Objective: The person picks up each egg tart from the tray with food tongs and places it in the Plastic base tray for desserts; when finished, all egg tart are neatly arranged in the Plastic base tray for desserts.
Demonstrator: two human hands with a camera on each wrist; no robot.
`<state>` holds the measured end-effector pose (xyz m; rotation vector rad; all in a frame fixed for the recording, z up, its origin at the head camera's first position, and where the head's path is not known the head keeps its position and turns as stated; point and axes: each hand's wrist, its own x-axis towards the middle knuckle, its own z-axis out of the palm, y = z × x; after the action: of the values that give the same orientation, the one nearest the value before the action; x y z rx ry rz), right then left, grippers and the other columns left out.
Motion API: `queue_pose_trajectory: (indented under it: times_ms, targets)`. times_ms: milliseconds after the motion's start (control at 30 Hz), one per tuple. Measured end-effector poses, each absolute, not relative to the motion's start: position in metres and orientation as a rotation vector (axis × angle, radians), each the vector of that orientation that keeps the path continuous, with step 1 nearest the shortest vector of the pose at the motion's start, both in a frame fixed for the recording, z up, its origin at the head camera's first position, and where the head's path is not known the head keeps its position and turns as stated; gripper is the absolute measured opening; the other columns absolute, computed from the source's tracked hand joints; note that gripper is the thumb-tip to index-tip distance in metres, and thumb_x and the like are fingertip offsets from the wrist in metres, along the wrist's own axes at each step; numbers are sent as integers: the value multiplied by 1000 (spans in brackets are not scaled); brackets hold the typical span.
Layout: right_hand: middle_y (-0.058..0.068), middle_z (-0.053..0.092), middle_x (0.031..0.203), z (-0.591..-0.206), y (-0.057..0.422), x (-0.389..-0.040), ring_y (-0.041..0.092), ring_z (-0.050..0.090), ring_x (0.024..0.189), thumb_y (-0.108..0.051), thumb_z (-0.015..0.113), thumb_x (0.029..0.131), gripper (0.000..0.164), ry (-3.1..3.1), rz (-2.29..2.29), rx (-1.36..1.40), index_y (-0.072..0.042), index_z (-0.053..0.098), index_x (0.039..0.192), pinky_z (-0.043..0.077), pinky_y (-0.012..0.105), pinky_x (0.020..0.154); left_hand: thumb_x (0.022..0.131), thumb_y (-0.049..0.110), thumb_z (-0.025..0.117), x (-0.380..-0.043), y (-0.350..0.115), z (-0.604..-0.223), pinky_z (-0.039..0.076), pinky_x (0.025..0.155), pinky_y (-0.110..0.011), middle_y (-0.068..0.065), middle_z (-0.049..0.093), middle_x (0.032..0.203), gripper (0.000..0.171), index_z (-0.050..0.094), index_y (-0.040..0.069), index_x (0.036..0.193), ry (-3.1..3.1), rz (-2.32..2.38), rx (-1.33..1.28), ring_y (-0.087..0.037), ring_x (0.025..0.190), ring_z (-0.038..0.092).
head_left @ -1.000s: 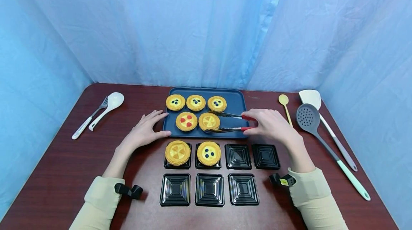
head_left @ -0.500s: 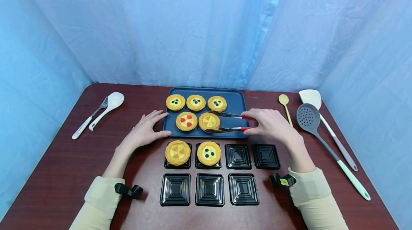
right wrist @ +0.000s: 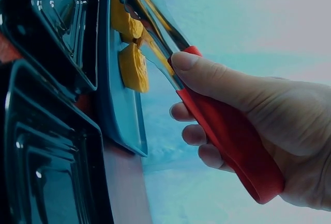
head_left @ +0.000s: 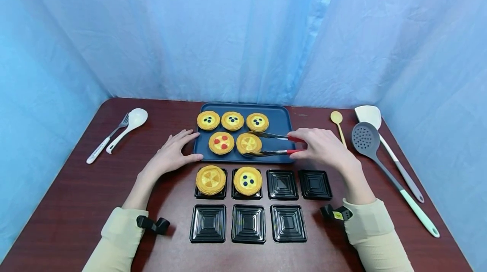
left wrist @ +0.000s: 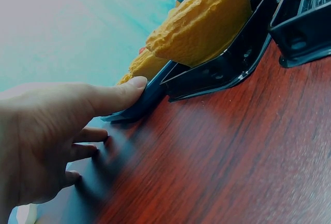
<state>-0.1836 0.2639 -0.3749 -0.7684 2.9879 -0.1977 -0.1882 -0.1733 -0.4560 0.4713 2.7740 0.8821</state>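
- Tray [head_left: 279, 119]: between the hands, apparently steadied by the left hand [head_left: 172, 152], fingers apart, thumb at its rim.
- Tongs [right wrist: 217, 125]: clamped in the right hand [head_left: 321, 147], probably for reach.
- Wedge-topped tart [head_left: 249, 143]: left of that hand, between the tongs' tips.

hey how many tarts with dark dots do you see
4. Back row of the blue tray: left tart, middle tart, right tart. The fourth tart sits on the second black container from left, far row.

Room beyond tongs [right wrist: 209, 116], tarts [head_left: 258, 122] leftward
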Motion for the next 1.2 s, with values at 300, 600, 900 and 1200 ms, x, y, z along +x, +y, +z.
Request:
queue_pose_trajectory:
  times_ms: [300,600,900,1200]
  targets:
    - [-1,75,123,-365,292,-166,20,73,104,-42,87,81,57,3025,-249,-780,-20,71,131,58,46,82,94,48,73,-189,-172,-457,6,130,-65,-20,30,168,80,41,15,159,2778,885,491,-42,160,18]
    - [-7,76,115,-351,329,-139,5,65,83,-34,90,78,54,3007,-285,-801,-19,72,127,55,32,75,94,49,72,-189,-175,-455,6,129,-67,-21,30,168,80,41,14,159,2777,888,501,-43,159,18]
    - [-17,73,104,-344,348,-118,-5,55,78,-36,93,74,54,2983,-284,-798,-24,74,124,50,23,67,94,49,72,-189,-176,-456,5,129,-66,-21,30,168,81,40,15,160,2776,879,490,-43,159,17]
    - [-14,75,113,-345,353,-114,0,64,88,-41,92,74,53,2945,-261,-816,-25,76,122,56,26,72,94,49,72,-189,-173,-456,5,129,-66,-21,30,168,81,40,14,160,2772,884,494,-43,159,17]
